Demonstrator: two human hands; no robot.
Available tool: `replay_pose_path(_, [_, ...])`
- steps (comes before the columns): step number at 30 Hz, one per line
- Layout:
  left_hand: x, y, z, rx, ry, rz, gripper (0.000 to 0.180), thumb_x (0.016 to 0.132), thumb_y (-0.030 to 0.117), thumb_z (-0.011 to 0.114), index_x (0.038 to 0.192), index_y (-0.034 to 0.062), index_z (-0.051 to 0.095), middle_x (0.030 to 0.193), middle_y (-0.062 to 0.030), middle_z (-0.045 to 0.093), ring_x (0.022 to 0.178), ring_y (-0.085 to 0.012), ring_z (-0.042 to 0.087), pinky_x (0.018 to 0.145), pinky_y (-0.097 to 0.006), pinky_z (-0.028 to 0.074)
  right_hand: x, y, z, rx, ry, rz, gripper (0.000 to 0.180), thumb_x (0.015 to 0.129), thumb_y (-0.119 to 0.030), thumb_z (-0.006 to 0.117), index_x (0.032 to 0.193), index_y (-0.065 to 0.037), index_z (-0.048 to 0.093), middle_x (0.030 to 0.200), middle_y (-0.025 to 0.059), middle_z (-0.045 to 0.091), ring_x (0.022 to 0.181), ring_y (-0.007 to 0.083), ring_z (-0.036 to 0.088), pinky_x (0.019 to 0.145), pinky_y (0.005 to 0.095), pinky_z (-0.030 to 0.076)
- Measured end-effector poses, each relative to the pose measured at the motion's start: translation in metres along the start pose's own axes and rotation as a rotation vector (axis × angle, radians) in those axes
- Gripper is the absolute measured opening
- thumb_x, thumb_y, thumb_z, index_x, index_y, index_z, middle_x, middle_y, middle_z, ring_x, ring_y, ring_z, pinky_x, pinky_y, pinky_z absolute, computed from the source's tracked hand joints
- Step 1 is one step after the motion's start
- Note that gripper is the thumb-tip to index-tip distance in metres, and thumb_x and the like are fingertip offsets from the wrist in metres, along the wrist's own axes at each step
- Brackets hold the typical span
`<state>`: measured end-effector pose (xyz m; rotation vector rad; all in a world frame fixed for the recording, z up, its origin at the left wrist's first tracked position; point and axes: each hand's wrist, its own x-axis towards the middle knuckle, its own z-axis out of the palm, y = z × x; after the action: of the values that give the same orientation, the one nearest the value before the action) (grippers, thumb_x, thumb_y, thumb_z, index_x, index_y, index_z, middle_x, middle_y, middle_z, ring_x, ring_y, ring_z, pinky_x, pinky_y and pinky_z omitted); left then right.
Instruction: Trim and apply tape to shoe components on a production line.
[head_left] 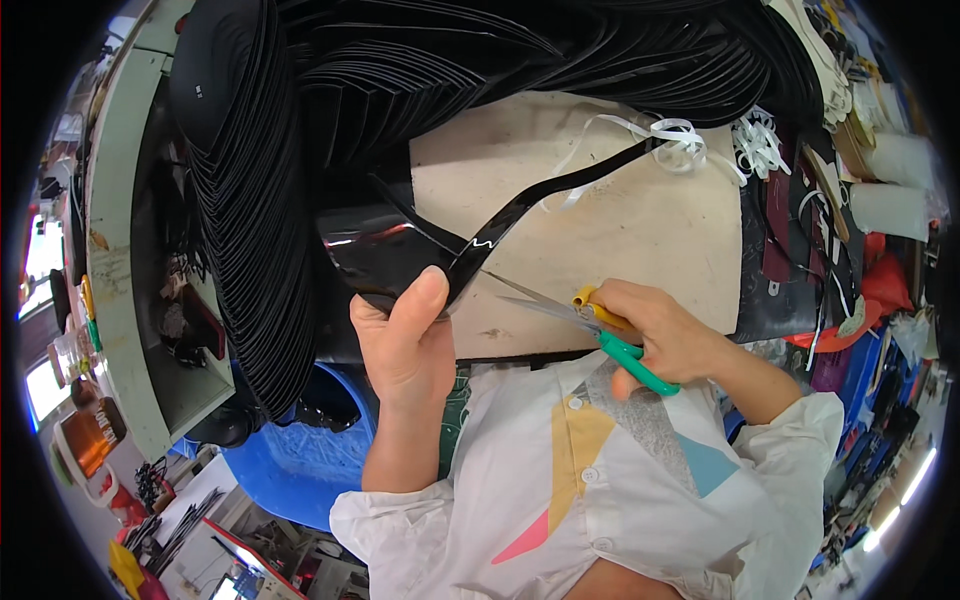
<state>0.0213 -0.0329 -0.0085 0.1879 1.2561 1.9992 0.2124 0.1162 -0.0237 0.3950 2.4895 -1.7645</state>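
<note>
My left hand (405,335) is closed, its thumb pinching a glossy black shoe-upper-like piece with a long strap (545,188). The strap runs up and right across the tan board (640,240), its far end by a curl of white ribbon (680,140). A small white zigzag mark shows on it near my thumb. Scissors (620,350) with one green and one yellow handle loop are gripped in my right hand (650,320). Their blades are slightly parted, and the tips point left, close to the strap's lower edge beside my left hand.
Long rows of stacked black glossy pieces (245,200) line the left and far sides. Another white ribbon bundle (760,145) lies at the right, near dark red strips (776,225). Below left stands a blue basin (290,475); a pale green metal frame (120,230) rises at the left.
</note>
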Motion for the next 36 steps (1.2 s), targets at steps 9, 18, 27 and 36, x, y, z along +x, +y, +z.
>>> replay_pose_path(9, [-0.002, -0.001, 0.002, -0.040, -0.001, 0.041, 0.025, 0.077, 0.003, 0.063, 0.102, 0.0036, 0.058, 0.091, -0.0004, 0.059, 0.082, -0.0104, 0.055, 0.079, -0.028, 0.043, 0.010, 0.000, 0.011, -0.020, 0.127, -0.056, 0.074, 0.050, -0.064, 0.074, 0.078, -0.001, 0.046, 0.066, 0.0101, 0.043, 0.055, 0.0270, 0.043, 0.050, 0.0331, 0.038])
replay_pose_path(18, [0.000, -0.003, -0.009, 0.014, -0.069, 0.125, 0.026, 0.082, 0.006, 0.058, 0.107, 0.0043, 0.057, 0.100, -0.0063, 0.062, 0.091, -0.0165, 0.059, 0.085, -0.034, 0.046, 0.013, -0.006, 0.004, -0.012, 0.148, -0.081, 0.059, 0.055, -0.040, 0.085, 0.078, -0.001, 0.048, 0.064, 0.0121, 0.047, 0.053, 0.0310, 0.046, 0.049, 0.0338, 0.039])
replay_pose_path(27, [-0.003, -0.003, -0.002, 0.011, -0.081, 0.125, 0.026, 0.082, 0.005, 0.056, 0.108, 0.0041, 0.057, 0.099, -0.0071, 0.062, 0.090, -0.0165, 0.060, 0.084, -0.033, 0.047, 0.017, -0.003, 0.005, -0.123, 0.215, -0.200, 0.061, 0.053, -0.044, 0.085, 0.074, -0.001, 0.047, 0.061, 0.0114, 0.045, 0.048, 0.0290, 0.044, 0.044, 0.0337, 0.037])
replay_pose_path(36, [-0.004, -0.008, 0.004, -0.071, -0.028, 0.075, 0.026, 0.079, 0.003, 0.057, 0.105, 0.0040, 0.056, 0.096, -0.0042, 0.061, 0.086, -0.0142, 0.058, 0.081, -0.031, 0.045, 0.019, 0.003, 0.011, -0.171, 0.289, -0.209, 0.060, 0.054, -0.048, 0.083, 0.061, -0.004, 0.043, 0.051, 0.0090, 0.040, 0.042, 0.0253, 0.042, 0.040, 0.0332, 0.035])
